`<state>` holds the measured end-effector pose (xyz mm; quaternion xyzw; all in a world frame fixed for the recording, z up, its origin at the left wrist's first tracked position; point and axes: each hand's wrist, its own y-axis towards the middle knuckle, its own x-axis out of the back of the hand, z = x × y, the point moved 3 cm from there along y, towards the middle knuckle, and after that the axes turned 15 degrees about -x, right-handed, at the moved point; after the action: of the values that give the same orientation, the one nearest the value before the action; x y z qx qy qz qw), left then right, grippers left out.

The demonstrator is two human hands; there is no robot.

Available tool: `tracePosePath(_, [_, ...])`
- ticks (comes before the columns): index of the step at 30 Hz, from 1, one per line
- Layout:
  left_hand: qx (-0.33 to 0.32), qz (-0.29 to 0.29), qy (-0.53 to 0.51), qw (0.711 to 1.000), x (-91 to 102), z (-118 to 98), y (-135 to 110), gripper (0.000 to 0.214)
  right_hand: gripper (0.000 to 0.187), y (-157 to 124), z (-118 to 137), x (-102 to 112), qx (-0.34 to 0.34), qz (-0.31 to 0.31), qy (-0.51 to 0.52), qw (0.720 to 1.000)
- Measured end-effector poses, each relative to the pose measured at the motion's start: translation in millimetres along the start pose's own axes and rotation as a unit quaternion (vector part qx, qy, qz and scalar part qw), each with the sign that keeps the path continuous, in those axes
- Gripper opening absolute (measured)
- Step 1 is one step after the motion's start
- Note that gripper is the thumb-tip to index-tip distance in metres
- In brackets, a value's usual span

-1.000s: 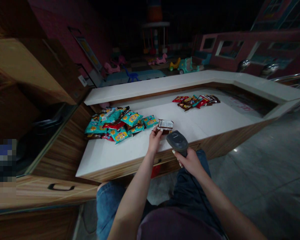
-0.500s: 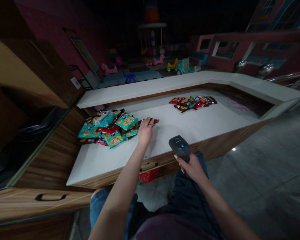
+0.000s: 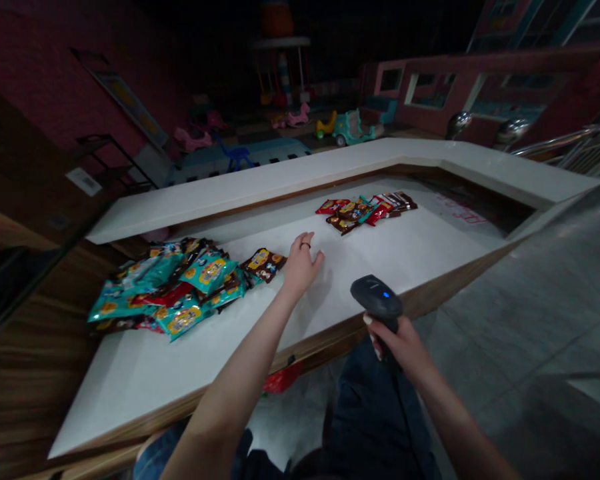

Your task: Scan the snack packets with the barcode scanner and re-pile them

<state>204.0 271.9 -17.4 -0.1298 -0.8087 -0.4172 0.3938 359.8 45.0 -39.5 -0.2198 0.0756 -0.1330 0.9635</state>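
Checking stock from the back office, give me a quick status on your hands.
Left hand open, empty, beside brown snack packet. Right hand gripping barcode scanner. Teal snack packets piled left of the brown one.

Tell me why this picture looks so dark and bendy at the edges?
In the head view, the white counter looks bright, the blue toy chair sits in dim shadow, the barcode scanner glows a small blue light, and the edges look stretched.

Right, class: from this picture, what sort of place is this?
Probably a shop checkout beside a children's play area: a handheld barcode scanner, snack packets on a white counter, and ride-on toys beyond.
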Motion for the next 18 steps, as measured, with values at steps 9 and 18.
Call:
tracePosePath(9, [0.038,0.037,-0.073,0.996,-88.2,38.7,108.5,0.076,0.037,140.2,145.8,151.0,0.163,0.006,0.119,0.979])
tracePosePath(18, [0.040,0.038,-0.062,0.997,-139.5,52.4,129.1,0.065,0.035,300.6,191.7,216.3,0.066,-0.053,0.071,0.994])
